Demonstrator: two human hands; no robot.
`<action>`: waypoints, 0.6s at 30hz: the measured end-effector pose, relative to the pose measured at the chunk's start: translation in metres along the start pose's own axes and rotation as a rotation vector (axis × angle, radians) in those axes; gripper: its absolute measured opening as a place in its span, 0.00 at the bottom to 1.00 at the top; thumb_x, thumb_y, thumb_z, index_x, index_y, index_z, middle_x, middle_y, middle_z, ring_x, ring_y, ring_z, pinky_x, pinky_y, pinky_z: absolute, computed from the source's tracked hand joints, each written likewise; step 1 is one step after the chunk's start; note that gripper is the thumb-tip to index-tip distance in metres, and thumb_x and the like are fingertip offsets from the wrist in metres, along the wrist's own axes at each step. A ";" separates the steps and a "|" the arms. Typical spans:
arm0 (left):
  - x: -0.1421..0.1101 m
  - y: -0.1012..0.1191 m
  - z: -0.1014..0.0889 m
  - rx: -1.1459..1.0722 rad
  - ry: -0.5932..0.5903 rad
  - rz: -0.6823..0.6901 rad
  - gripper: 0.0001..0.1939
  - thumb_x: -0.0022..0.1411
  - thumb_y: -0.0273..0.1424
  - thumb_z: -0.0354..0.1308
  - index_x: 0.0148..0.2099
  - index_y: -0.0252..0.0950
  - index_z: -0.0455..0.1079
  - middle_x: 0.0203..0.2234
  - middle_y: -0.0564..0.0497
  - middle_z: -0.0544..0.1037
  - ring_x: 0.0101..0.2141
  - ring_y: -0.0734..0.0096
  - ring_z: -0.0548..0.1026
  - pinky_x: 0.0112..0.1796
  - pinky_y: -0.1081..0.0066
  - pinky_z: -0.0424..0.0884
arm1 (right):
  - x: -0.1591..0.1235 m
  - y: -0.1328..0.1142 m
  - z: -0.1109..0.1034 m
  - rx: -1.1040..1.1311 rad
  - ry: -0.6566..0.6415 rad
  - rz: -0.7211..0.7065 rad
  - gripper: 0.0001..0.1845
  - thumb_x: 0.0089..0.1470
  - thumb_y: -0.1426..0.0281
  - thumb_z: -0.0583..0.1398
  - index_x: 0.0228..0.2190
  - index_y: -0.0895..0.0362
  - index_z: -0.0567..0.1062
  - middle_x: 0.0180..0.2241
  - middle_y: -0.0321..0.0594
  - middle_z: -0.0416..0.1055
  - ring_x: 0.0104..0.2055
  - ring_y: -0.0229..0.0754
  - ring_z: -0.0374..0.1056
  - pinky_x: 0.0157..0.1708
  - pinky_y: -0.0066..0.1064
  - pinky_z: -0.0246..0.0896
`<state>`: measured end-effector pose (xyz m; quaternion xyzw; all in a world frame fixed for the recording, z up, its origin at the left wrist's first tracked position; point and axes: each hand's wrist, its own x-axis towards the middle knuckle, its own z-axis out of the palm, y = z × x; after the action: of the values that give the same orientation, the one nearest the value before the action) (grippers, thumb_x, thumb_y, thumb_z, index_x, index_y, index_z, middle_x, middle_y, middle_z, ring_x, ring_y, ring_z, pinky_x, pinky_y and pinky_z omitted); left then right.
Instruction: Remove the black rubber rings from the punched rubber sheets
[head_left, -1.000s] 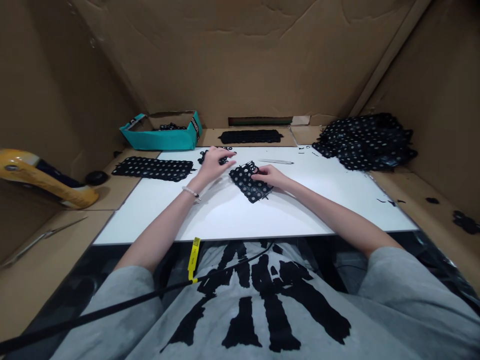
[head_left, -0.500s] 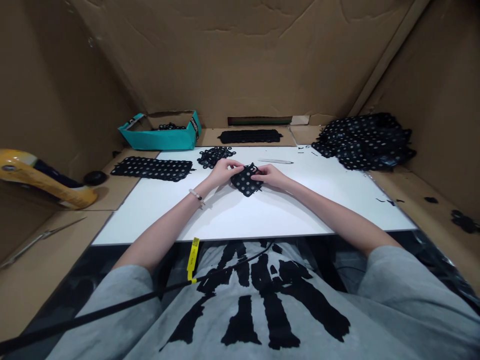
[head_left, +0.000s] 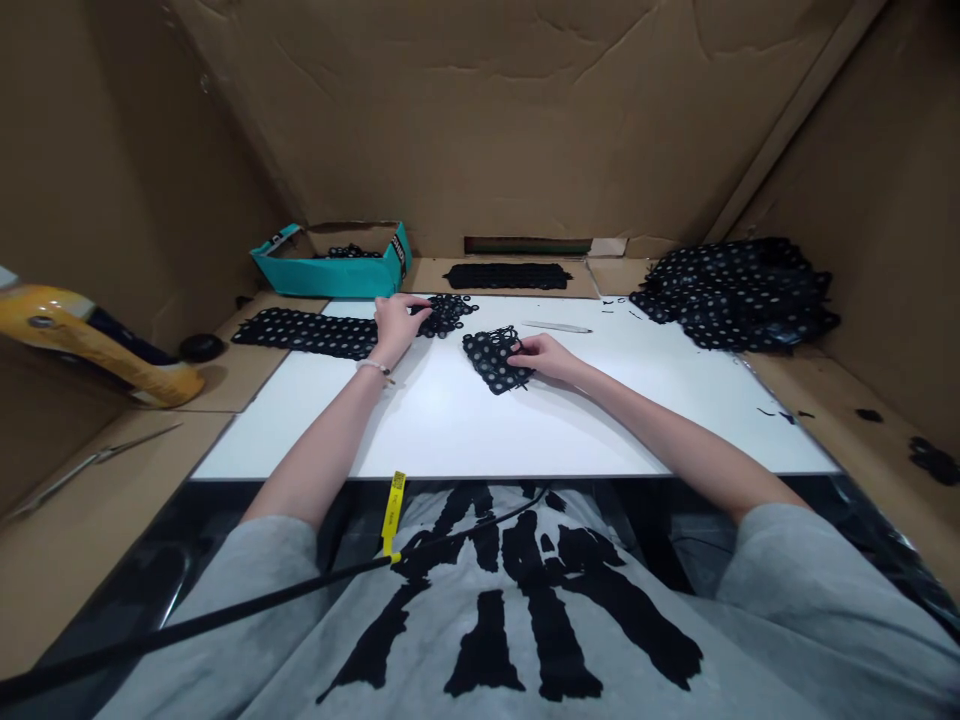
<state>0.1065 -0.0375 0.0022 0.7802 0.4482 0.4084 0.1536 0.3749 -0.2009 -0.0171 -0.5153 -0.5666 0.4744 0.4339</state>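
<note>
The open right hand (head_left: 546, 358) lies on the right end of a black holey rubber sheet (head_left: 491, 362), which slants across the white board (head_left: 450, 430). The half-open left hand (head_left: 395, 327), farther from the sheet, touches a heap of black rubber rings (head_left: 448, 314).

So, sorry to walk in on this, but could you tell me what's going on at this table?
A person is working with bare hands at a white board. Their left hand touches a cluster of black rings, while their right hand rests on a black perforated sheet. Another black perforated sheet lies to the left, and a heap of similar sheets sits to the right.
</note>
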 end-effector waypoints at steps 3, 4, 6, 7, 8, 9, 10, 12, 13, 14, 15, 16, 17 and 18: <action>-0.004 0.007 0.006 0.058 0.116 -0.025 0.11 0.64 0.38 0.59 0.38 0.39 0.80 0.43 0.41 0.80 0.51 0.46 0.64 0.54 0.48 0.59 | -0.001 -0.002 -0.001 -0.011 0.003 -0.010 0.21 0.34 0.57 0.71 0.26 0.60 0.77 0.23 0.33 0.70 0.27 0.37 0.61 0.31 0.31 0.55; -0.005 0.012 0.006 0.064 0.120 0.004 0.13 0.65 0.39 0.57 0.40 0.40 0.80 0.44 0.41 0.80 0.51 0.46 0.64 0.54 0.48 0.58 | -0.001 -0.002 -0.001 -0.013 0.000 -0.015 0.21 0.35 0.57 0.71 0.26 0.60 0.77 0.23 0.34 0.70 0.28 0.37 0.61 0.32 0.31 0.55; -0.007 0.026 0.006 0.068 0.088 0.095 0.15 0.67 0.39 0.54 0.42 0.40 0.81 0.45 0.42 0.80 0.51 0.48 0.64 0.54 0.50 0.57 | -0.002 -0.003 0.000 -0.013 -0.005 -0.030 0.21 0.36 0.57 0.71 0.27 0.60 0.77 0.23 0.34 0.70 0.28 0.37 0.61 0.32 0.31 0.55; -0.009 0.035 0.005 0.065 0.043 0.146 0.15 0.68 0.39 0.53 0.44 0.40 0.80 0.45 0.43 0.81 0.50 0.49 0.66 0.54 0.51 0.58 | -0.002 -0.003 0.000 -0.011 -0.005 -0.036 0.21 0.36 0.57 0.71 0.27 0.60 0.77 0.23 0.34 0.70 0.28 0.37 0.61 0.32 0.31 0.54; -0.013 0.045 0.005 0.059 -0.023 0.198 0.16 0.68 0.39 0.53 0.45 0.40 0.80 0.44 0.44 0.81 0.48 0.51 0.67 0.54 0.52 0.58 | -0.002 -0.003 0.001 -0.007 -0.004 -0.042 0.21 0.36 0.56 0.70 0.27 0.60 0.77 0.23 0.33 0.69 0.28 0.37 0.60 0.32 0.31 0.54; -0.017 0.055 0.005 0.050 -0.102 0.252 0.16 0.68 0.39 0.54 0.46 0.40 0.80 0.44 0.45 0.81 0.47 0.53 0.68 0.54 0.53 0.58 | -0.002 -0.002 0.002 -0.003 0.001 -0.044 0.21 0.37 0.56 0.70 0.27 0.60 0.77 0.23 0.33 0.69 0.28 0.37 0.60 0.32 0.31 0.53; -0.022 0.065 0.006 0.041 -0.186 0.308 0.15 0.67 0.40 0.55 0.46 0.41 0.80 0.45 0.46 0.82 0.47 0.54 0.69 0.53 0.54 0.59 | -0.002 -0.002 0.003 0.002 0.014 -0.044 0.21 0.37 0.55 0.70 0.26 0.60 0.76 0.22 0.33 0.68 0.28 0.37 0.60 0.32 0.30 0.53; -0.033 0.082 0.009 0.039 -0.324 0.402 0.14 0.64 0.42 0.59 0.44 0.41 0.80 0.44 0.46 0.82 0.48 0.53 0.70 0.53 0.54 0.58 | -0.003 -0.002 0.005 0.008 0.049 -0.047 0.22 0.38 0.53 0.69 0.25 0.59 0.74 0.22 0.33 0.68 0.28 0.37 0.60 0.31 0.30 0.52; -0.039 0.089 0.012 0.043 -0.368 0.428 0.13 0.63 0.43 0.62 0.43 0.42 0.81 0.44 0.46 0.83 0.48 0.52 0.70 0.53 0.54 0.58 | -0.003 -0.002 0.005 0.007 0.063 -0.056 0.23 0.39 0.52 0.69 0.24 0.58 0.73 0.22 0.33 0.68 0.28 0.38 0.60 0.31 0.30 0.52; -0.044 0.094 0.016 0.045 -0.394 0.439 0.13 0.61 0.43 0.64 0.42 0.42 0.81 0.43 0.46 0.83 0.48 0.52 0.70 0.53 0.53 0.58 | -0.003 -0.002 0.006 0.003 0.071 -0.069 0.23 0.39 0.51 0.68 0.24 0.58 0.73 0.22 0.33 0.67 0.28 0.38 0.60 0.31 0.30 0.52; -0.048 0.097 0.020 0.041 -0.407 0.433 0.13 0.59 0.43 0.66 0.41 0.42 0.81 0.42 0.46 0.83 0.48 0.51 0.70 0.52 0.53 0.58 | -0.003 -0.002 0.006 0.000 0.070 -0.084 0.24 0.40 0.50 0.68 0.25 0.58 0.74 0.22 0.33 0.68 0.29 0.38 0.60 0.31 0.30 0.53; -0.051 0.098 0.024 0.027 -0.411 0.416 0.12 0.58 0.42 0.67 0.41 0.41 0.81 0.40 0.47 0.84 0.47 0.52 0.71 0.52 0.54 0.59 | -0.002 -0.002 0.005 -0.001 0.058 -0.098 0.24 0.41 0.49 0.67 0.26 0.58 0.75 0.23 0.34 0.68 0.30 0.38 0.60 0.32 0.30 0.53; -0.053 0.098 0.027 0.003 -0.411 0.393 0.12 0.58 0.41 0.67 0.40 0.41 0.81 0.39 0.47 0.84 0.46 0.53 0.71 0.51 0.54 0.61 | -0.002 -0.002 0.005 -0.001 0.043 -0.110 0.25 0.42 0.48 0.67 0.27 0.59 0.76 0.24 0.34 0.69 0.30 0.39 0.61 0.33 0.30 0.54; -0.054 0.097 0.030 -0.028 -0.408 0.367 0.11 0.58 0.41 0.66 0.40 0.41 0.81 0.38 0.48 0.84 0.45 0.54 0.72 0.50 0.55 0.63 | -0.002 -0.002 0.004 -0.001 0.028 -0.120 0.25 0.43 0.48 0.66 0.28 0.59 0.76 0.25 0.35 0.69 0.31 0.39 0.61 0.33 0.31 0.54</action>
<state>0.1710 -0.1314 0.0153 0.9123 0.2536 0.2699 0.1750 0.3704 -0.2031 -0.0162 -0.4873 -0.5908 0.4399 0.4691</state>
